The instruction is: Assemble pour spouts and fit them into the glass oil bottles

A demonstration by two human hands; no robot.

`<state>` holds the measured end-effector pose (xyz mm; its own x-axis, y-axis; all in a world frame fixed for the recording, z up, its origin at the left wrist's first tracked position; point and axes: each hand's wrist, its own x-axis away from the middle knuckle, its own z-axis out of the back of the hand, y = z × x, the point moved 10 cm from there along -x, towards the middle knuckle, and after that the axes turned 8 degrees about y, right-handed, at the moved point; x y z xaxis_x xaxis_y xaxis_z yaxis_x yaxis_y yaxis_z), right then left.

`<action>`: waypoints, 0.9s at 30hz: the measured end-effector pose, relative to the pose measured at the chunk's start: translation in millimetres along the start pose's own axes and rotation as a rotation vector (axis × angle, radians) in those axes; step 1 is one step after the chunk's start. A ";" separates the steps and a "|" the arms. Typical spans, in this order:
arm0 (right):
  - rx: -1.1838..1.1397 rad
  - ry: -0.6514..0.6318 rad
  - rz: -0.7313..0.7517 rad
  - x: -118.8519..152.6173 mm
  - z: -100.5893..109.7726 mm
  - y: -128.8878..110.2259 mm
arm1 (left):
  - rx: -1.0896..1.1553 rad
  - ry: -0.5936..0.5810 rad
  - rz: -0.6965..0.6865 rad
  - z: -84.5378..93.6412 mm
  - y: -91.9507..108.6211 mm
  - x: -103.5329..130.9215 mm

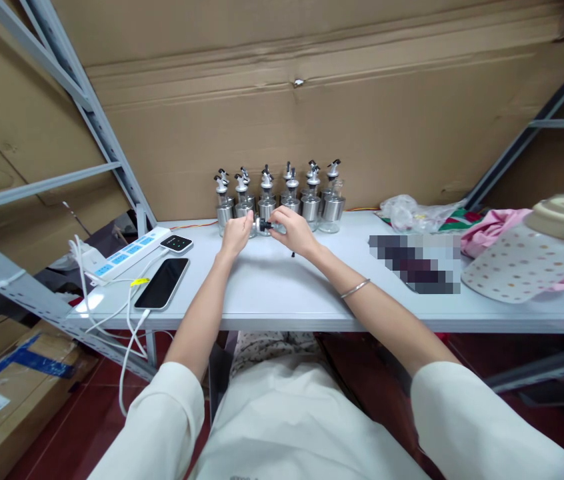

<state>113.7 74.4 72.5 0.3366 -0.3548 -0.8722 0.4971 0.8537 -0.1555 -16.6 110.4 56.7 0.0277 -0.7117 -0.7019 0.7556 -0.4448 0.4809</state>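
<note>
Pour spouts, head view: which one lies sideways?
The held spout, between left hand and right hand; the row's spouts rise from upright bottles.

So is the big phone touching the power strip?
Apart. The head view shows a gap between the big phone and the power strip, with some table showing there.

About eleven spouted glass bottles (333,211) are seen standing at centre, overlapping; one more pourer spout (263,226) is held before them. At left, one power strip (129,255) and one smartphone (163,284) are laid; one bangle (355,289) is worn right of centre.
</note>
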 end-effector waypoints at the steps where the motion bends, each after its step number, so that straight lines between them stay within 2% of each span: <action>1: -0.004 -0.005 -0.009 0.4 -0.6 1.0 | 0.003 0.004 0.006 0.0 -1.0 0.1; 11: -0.176 -0.020 -0.156 3.6 -6.2 8.1 | 0.034 0.016 0.025 2.6 -6.5 -0.5; 17: -0.188 -0.005 -0.298 4.8 -7.0 23.1 | 0.032 0.026 0.025 3.5 -5.5 -0.3; 23: -0.212 -0.017 -0.303 2.3 -7.4 27.2 | 0.012 0.037 0.010 3.1 -6.7 -1.5; 27: -0.243 -0.009 -0.303 1.8 -5.4 28.2 | 0.024 -0.025 0.022 -4.7 -10.3 -1.4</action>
<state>124.0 99.8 64.0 0.2113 -0.6072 -0.7659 0.3713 0.7747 -0.5118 -21.4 118.5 50.2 0.0276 -0.7346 -0.6779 0.7387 -0.4419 0.5089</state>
